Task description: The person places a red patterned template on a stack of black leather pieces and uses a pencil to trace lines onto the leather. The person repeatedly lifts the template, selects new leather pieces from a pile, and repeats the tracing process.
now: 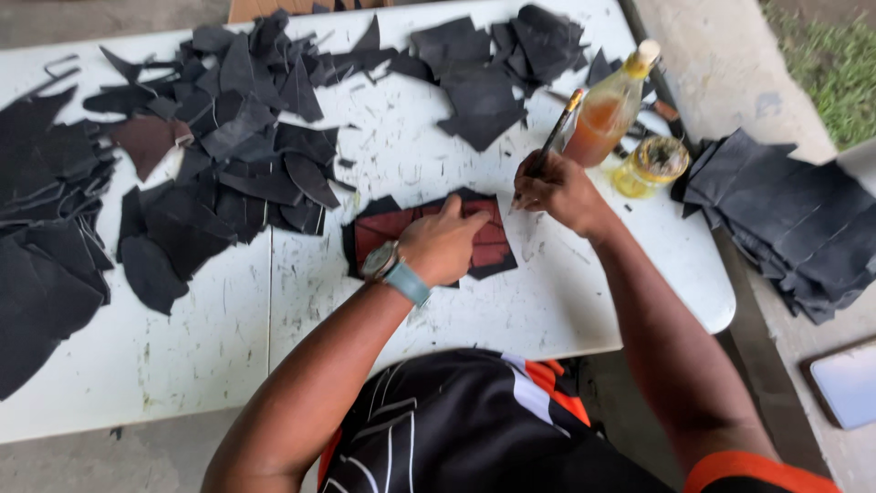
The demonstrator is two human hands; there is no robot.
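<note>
Head view: one moment over a white scratched counter (pixel 383 164).
Left hand (pixel 444 245): fingers released, pressed flat to pin the dark red leather piece (pixel 488 245) near the counter's near edge.
Right hand (pixel 558 189): fingers clenched around a thin brush (pixel 558 132), tip at the leather's far edge.
Amber glue bottle (pixel 607 114): near the right edge, within brush reach.

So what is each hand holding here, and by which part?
The right hand grips a thin brush by its lower handle. The left hand holds nothing; it presses flat on a dark red piece.

Bare white table (pixel 401 155) lies open above the red-and-black piece (pixel 488 242); a bottle (pixel 607 110) and jar (pixel 652 164) crowd the right; black scrap heaps (pixel 237 137) block the left.
</note>
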